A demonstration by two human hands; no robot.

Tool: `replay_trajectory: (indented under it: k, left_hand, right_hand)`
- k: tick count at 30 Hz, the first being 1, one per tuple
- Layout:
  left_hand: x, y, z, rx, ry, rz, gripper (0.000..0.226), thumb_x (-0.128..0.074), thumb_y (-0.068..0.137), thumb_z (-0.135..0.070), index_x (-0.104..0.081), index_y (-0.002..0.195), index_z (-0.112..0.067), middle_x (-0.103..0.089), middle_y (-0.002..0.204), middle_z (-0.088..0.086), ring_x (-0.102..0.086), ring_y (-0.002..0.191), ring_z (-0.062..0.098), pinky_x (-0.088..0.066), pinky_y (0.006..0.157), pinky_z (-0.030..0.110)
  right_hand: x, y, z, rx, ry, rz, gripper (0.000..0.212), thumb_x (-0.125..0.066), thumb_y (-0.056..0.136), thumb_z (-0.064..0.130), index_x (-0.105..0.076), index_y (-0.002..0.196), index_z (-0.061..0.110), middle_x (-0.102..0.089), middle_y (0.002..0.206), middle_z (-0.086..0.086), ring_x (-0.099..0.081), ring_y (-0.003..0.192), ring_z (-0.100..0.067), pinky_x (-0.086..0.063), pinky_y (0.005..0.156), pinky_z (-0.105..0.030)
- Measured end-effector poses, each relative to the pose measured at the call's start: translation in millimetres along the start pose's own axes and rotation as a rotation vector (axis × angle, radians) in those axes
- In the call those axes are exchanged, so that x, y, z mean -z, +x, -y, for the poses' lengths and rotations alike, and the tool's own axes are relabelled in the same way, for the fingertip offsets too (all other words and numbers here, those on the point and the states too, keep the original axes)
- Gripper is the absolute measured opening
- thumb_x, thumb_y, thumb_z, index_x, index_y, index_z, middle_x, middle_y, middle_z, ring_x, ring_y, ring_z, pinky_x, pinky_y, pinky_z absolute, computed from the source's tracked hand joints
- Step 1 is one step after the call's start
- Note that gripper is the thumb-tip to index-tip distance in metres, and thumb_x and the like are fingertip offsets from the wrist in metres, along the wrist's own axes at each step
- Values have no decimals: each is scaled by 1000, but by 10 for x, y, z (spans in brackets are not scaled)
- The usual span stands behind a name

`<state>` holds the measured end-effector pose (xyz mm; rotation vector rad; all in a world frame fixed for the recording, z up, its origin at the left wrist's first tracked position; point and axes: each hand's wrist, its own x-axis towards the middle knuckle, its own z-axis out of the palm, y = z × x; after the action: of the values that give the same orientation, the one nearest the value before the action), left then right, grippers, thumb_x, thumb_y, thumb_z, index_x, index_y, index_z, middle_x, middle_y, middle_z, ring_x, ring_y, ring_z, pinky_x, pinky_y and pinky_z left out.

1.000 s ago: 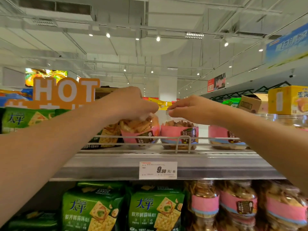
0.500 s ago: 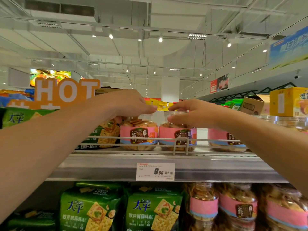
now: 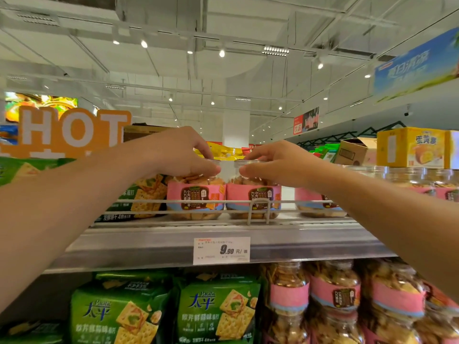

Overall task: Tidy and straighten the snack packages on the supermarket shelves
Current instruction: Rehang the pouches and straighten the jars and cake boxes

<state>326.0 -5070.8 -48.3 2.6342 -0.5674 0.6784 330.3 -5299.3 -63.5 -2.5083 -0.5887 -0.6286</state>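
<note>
Up on the top shelf (image 3: pixel 173 247), just above the white price tag (image 3: pixel 221 250), two clear cracker jars stand side by side behind the wire rail (image 3: pixel 223 201). Both are upright, long axis vertical, their pink labels facing out toward the aisle. The left jar (image 3: pixel 196 198) sits slightly left of the price tag and the right jar (image 3: pixel 253 198) slightly right of it; their walls are touching or nearly so.

Both arms reach forward and upward from the lower corners, forearms bare, converging above the price tag. The left hand (image 3: pixel 181 152) is palm down over the lid of the left jar, its fingers curled around the lid's rim, gripping it from above. The right hand (image 3: pixel 273 161) lies the same way on the right jar, thumb and fingers bent round the lid's edge.

Left of the price tag on the same shelf leans a green cracker bag (image 3: pixel 144 197); right of it stands another pink-labelled jar (image 3: pixel 320 204). Below the price tag, more green bags (image 3: pixel 218 311) and jars (image 3: pixel 332 291) fill the lower shelf.
</note>
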Motion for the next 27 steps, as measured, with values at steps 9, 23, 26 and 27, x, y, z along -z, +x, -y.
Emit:
replay_trajectory:
  k: [9,23,26,27]
  left_hand:
    - [218,149,-529,-207,-389,-309,23,-78,70,-51,-73,88,-39,-73,83,-8,-68,75,3,-51,67,26]
    - [-532,1067,-1954,-170,-407,-265,28,-78,76,-47,-77,89,-22,-75,92,2,-69,92,17,-55,89,42]
    - [-644,1129,-2007,-110,-389,-273,29,-75,77,-51,-77,89,-25,-75,89,-1,-69,89,13,-55,87,38]
    - [-659,1140,-2018,-100,-382,-280,29,-74,78,-52,-77,89,-25,-74,88,-3,-69,88,12,-55,83,35]
  right_hand:
    - [785,-159,-15,75,171,-310,16,-74,82,40,-69,92,30,-74,88,4,-72,78,-12,-60,70,-33]
    - [1798,-287,-1383,68,111,-325,20,-74,83,35,-75,92,17,-75,84,-3,-73,79,-19,-62,69,-30]
    - [1770,-161,-1632,79,140,-299,18,-75,80,41,-75,83,24,-74,76,4,-72,73,-11,-59,62,-27]
    - [1761,-122,-1686,86,152,-287,18,-75,79,43,-74,82,26,-74,73,7,-71,70,-8,-58,61,-26]
